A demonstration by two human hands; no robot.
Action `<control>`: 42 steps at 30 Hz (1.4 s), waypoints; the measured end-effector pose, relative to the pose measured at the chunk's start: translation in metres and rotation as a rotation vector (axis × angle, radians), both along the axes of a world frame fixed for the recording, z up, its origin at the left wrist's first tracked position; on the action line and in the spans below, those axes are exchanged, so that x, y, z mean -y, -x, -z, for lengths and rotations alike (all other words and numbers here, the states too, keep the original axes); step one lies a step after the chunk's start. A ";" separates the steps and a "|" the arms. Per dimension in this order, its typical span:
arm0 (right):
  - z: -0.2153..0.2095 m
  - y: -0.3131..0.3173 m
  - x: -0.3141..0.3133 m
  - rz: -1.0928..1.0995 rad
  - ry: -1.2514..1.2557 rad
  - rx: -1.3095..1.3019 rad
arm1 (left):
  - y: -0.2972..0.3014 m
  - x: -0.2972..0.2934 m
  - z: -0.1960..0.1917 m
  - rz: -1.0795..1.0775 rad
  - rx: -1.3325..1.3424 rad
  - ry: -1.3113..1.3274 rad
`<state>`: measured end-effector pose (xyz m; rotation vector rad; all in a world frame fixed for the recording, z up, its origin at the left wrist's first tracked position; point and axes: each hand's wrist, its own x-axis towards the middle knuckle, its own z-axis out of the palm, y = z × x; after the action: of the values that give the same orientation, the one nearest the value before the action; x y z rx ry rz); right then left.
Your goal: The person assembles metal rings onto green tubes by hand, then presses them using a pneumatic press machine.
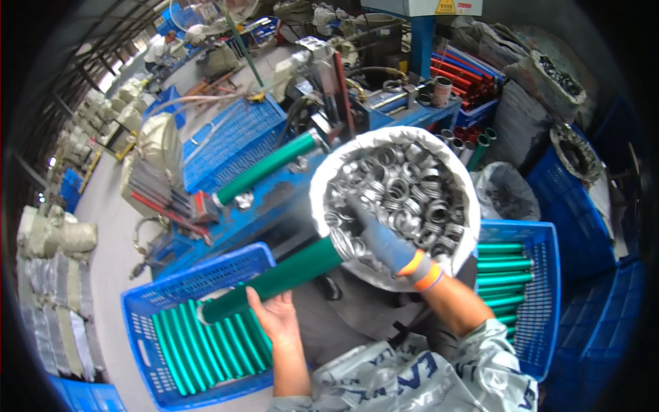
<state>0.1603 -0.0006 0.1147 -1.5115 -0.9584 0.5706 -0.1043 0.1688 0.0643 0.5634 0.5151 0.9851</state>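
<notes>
My bare left hand (278, 312) is closed around the lower part of a green tube (281, 278), which slants up to the right over a blue crate. Silvery metal shows at the tube's upper end, against the near rim of a white sack (317, 196) full of metal rings (398, 187). My right hand (386, 240), in a grey-blue glove with an orange-striped cuff, is over the sack's near left side, close to that tube end. Its fingers are dark and blurred, so their grip is unclear. A second green tube (268, 167) lies in the blue machine (302, 189) ahead.
A blue crate (141, 347) of green tubes (206, 347) stands at my left. Another blue crate (546, 295) with green tubes is at my right. Beyond the sack are red tubes (456, 79) and more sacks (508, 192). A person (159, 51) is far off at the upper left.
</notes>
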 end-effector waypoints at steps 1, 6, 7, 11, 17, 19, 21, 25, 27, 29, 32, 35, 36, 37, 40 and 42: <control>0.001 -0.037 -0.008 0.012 -0.182 -0.097 | -0.004 -0.011 0.004 0.007 0.049 0.109; 0.008 -0.135 -0.118 0.069 -0.097 0.033 | -0.017 -0.050 0.013 -0.011 0.024 0.115; -0.008 -0.138 -0.152 0.076 -0.001 0.124 | -0.015 -0.058 0.012 -0.009 0.054 0.113; 0.017 -0.152 -0.284 0.213 0.131 0.735 | -0.007 -0.079 0.005 -0.049 0.021 0.035; 0.106 -0.190 -0.387 0.638 0.248 1.405 | 0.034 -0.097 0.016 -0.053 -0.067 0.030; 0.103 -0.204 -0.388 0.487 0.449 1.310 | 0.035 -0.107 0.028 -0.057 -0.061 0.070; 0.076 -0.180 -0.388 0.353 0.268 1.377 | 0.044 -0.116 0.031 -0.115 -0.077 0.064; -0.063 -0.147 -0.296 0.170 -0.246 0.918 | 0.014 -0.130 0.020 -0.075 -0.100 0.025; -0.094 -0.145 -0.225 0.304 -0.409 0.648 | -0.040 -0.138 0.019 0.036 -0.064 -0.016; -0.101 -0.149 -0.169 0.307 -0.484 0.075 | -0.105 -0.147 0.008 0.099 -0.013 -0.058; -0.068 -0.150 -0.063 0.585 -0.446 0.129 | -0.213 -0.185 0.005 0.114 0.029 -0.039; -0.052 -0.104 0.034 0.568 -0.534 -0.040 | -0.296 -0.254 0.030 0.054 -0.027 0.019; -0.037 -0.091 0.063 0.608 -0.525 -0.073 | -0.313 -0.275 0.041 0.039 -0.055 0.069; -0.031 -0.082 0.091 0.658 -0.490 0.002 | -0.328 -0.287 0.053 0.046 -0.052 0.068; -0.024 -0.053 0.147 0.827 -0.445 0.046 | -0.351 -0.317 0.088 -0.033 -0.160 0.160; -0.025 -0.040 0.174 0.867 -0.429 0.019 | -0.354 -0.324 0.104 -0.061 -0.272 0.229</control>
<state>0.2002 -0.1744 0.1398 -1.3679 -0.3266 -0.2614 0.2498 0.4927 -0.0395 0.4798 0.8796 0.8969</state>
